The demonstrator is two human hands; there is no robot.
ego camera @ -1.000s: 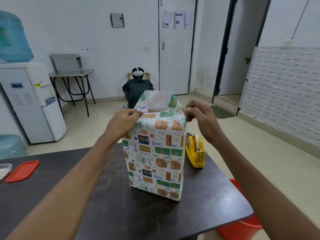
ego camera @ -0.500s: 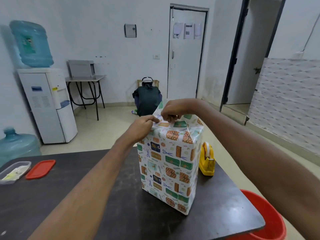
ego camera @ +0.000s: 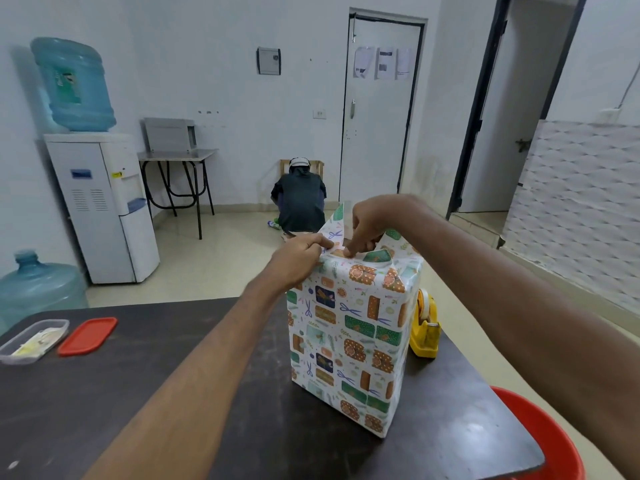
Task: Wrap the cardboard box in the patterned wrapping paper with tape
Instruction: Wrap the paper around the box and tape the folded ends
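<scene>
on the dark table (ego camera: 138, 393), whose near and left edges are cut off by the frame, the cardboard box (ego camera: 349, 341) stands upright on the right half. the patterned wrapping paper (ego camera: 334, 232) covers every side that shows, so the cardboard itself is hidden. at the top the paper is folded in, and one pointed flap sticks up at the far left corner. the far side of the top cannot be seen.

against the left wall a white water dispenser (ego camera: 104, 209) carries a blue bottle, and a second bottle (ego camera: 38, 289) on the floor is partly cut by the frame. a red bucket (ego camera: 550, 441) sits below the table's right corner, half out of view.

both forearms reach in from the bottom edge. the left hand (ego camera: 298, 258) is at the box's top left corner, thumb and fingers closed in a pinch on the paper's edge. the right hand (ego camera: 372, 223) comes over from above with its fingers curled down round the raised flap, tips on the folded paper. its thumb is hidden behind the fingers.

a yellow tape dispenser (ego camera: 425, 332) stands just behind the box on the right, mostly hidden by it. near the table's left edge lie a clear container (ego camera: 33, 341), its contents too blurred to name, and a red lid (ego camera: 87, 336) beside it.
</scene>
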